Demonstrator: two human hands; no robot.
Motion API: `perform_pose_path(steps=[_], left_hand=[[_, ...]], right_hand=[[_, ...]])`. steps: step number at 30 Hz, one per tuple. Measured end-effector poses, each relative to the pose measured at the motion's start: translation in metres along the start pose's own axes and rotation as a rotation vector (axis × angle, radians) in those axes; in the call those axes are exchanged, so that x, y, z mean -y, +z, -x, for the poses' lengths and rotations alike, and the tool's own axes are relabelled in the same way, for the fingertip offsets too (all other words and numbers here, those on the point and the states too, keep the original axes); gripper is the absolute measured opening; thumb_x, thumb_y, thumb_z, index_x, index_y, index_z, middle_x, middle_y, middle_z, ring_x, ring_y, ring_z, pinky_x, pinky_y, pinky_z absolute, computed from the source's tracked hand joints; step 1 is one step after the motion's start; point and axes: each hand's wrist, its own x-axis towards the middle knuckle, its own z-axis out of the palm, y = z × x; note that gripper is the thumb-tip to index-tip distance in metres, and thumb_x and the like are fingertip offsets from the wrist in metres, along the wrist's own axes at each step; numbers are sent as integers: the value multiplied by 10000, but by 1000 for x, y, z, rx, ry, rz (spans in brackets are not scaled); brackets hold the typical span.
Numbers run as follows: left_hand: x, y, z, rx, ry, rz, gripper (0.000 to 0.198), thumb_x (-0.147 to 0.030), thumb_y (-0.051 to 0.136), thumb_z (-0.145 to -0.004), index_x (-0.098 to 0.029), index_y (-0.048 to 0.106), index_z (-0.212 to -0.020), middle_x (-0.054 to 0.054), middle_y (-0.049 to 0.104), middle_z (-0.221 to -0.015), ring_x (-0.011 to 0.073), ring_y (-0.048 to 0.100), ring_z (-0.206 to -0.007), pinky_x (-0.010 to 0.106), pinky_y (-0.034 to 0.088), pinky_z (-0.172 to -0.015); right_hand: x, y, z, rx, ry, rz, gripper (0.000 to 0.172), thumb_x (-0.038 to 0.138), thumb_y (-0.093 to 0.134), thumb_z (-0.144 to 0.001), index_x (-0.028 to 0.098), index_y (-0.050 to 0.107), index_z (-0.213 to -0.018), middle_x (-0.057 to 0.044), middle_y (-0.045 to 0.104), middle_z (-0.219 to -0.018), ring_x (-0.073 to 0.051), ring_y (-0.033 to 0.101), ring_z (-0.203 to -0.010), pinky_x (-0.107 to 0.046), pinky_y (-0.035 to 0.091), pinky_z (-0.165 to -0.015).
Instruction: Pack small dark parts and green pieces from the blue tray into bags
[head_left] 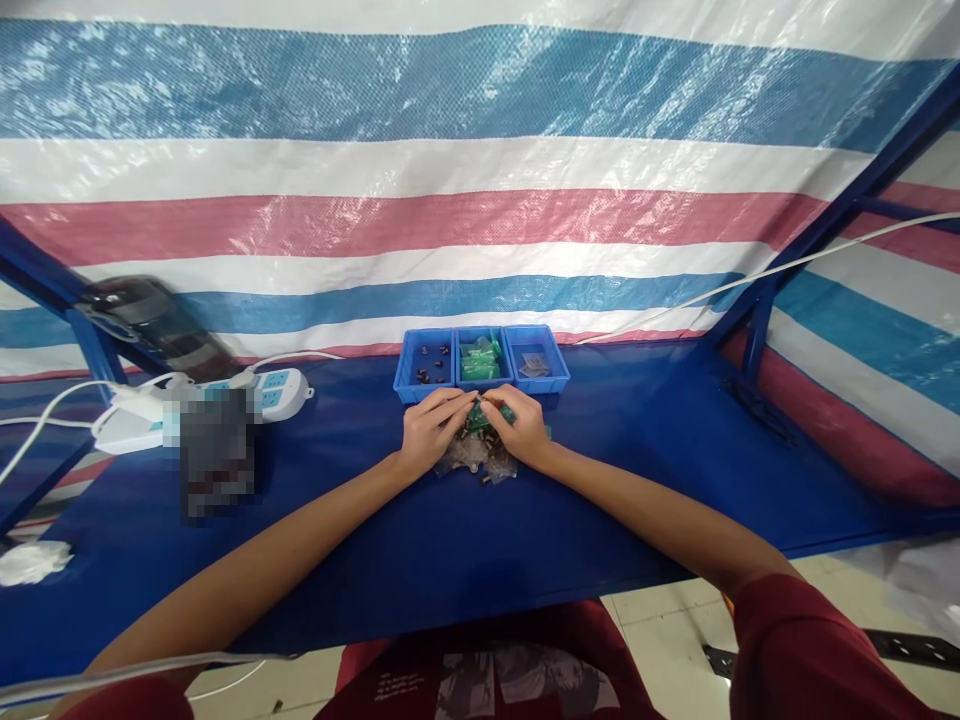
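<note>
Both hands meet over a small heap of parts point(480, 458) on the blue table point(600, 480), just in front of three blue bins. My left hand point(429, 428) and my right hand point(520, 428) each pinch a small green piece point(480, 412) between their fingertips. Under them lie clear little bags and small dark bits. The left bin point(425, 365) holds several dark small parts, the middle bin point(481, 359) green pieces, the right bin point(535, 364) clear bags.
A white power strip point(281, 393) with cables lies at the left, beside a blurred dark object point(216, 450). A black device point(154, 318) sits against the striped tarp wall. A crumpled white cloth point(31, 562) lies far left. Blue frame bars point(761, 330) stand at right.
</note>
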Motion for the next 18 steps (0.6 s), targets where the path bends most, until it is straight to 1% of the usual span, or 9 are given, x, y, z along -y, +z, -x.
perform_pose_path(steps=[11, 18], left_hand=[[2, 0, 1, -5, 14, -12, 274, -178, 551, -877, -224, 650, -1128, 50, 659, -970, 142, 634, -875, 260, 535, -778], [-3, 1, -1, -17, 17, -21, 243, -182, 547, -880, -204, 665, -1091, 53, 664, -956, 135, 634, -862, 253, 532, -778]], right_hand=[[-2, 2, 0, -24, 22, 5, 182, 303, 469, -916, 190, 607, -953, -54, 635, -826, -169, 598, -740, -310, 492, -720], [-5, 2, 1, -43, 50, -4, 194, 309, 475, -914, 195, 607, -999, -52, 646, -872, -163, 610, -760, -309, 504, -746]])
